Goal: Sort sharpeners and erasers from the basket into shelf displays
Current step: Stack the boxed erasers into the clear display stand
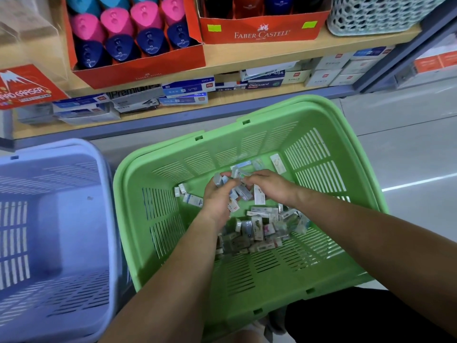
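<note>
Green slotted plastic basket [247, 280] is sitting on the pale glossy floor [408, 144] in front of the wooden shelf [272, 52]. Small rectangular erasers in shiny white and pale-blue sleeves [257, 231] are lying in a loose heap on the basket bottom, their long axes pointing every way with no common heading. One white eraser [259, 196] is standing on edge between the two hands, long axis running toward the shelf. Another eraser [278, 163] is leaning flat against the far wall.

Left hand [217, 198] is curling closed around a few erasers. Right hand [270, 184] is meeting it fingertip to fingertip, fingers bent and pinching erasers there.

Rounded triangular pink plastic sharpeners [146, 14] and dark blue sharpeners [150, 42] are standing in rows in a red cardboard display box [138, 73] on the shelf, holed ends facing outward. Lavender slotted plastic basket [61, 219] is sitting just left of the green one.
</note>
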Demonstrator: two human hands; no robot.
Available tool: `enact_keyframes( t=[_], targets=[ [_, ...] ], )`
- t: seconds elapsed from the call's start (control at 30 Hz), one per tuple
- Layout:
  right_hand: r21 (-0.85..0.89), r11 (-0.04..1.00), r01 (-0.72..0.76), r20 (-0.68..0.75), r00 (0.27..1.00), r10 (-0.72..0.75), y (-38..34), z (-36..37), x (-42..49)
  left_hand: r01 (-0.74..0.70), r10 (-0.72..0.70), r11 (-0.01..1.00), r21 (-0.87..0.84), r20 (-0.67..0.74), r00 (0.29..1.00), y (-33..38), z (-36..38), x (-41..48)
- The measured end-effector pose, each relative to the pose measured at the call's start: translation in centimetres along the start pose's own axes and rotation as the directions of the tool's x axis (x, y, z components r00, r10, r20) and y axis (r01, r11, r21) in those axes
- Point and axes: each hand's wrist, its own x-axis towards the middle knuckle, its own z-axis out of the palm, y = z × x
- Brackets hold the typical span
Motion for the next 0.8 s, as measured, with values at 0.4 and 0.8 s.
enact_keyframes(
  t=[0.4,0.8],
  targets=[
    [-0.424,0.896,0.133,0.166,0.984,-0.068,-0.4,0.9,-0.7,-0.02,0.019,1.0,0.012,0.058,0.998,0.1,-0.3,-0.4],
    [0.184,0.982,0.031,-0.153,0.988,-0.003,-0.5,-1.1,-1.4,-0.145,0.149,0.948,0.282,0.007,0.989,2.7,0.3,-2.0]
  ],
)
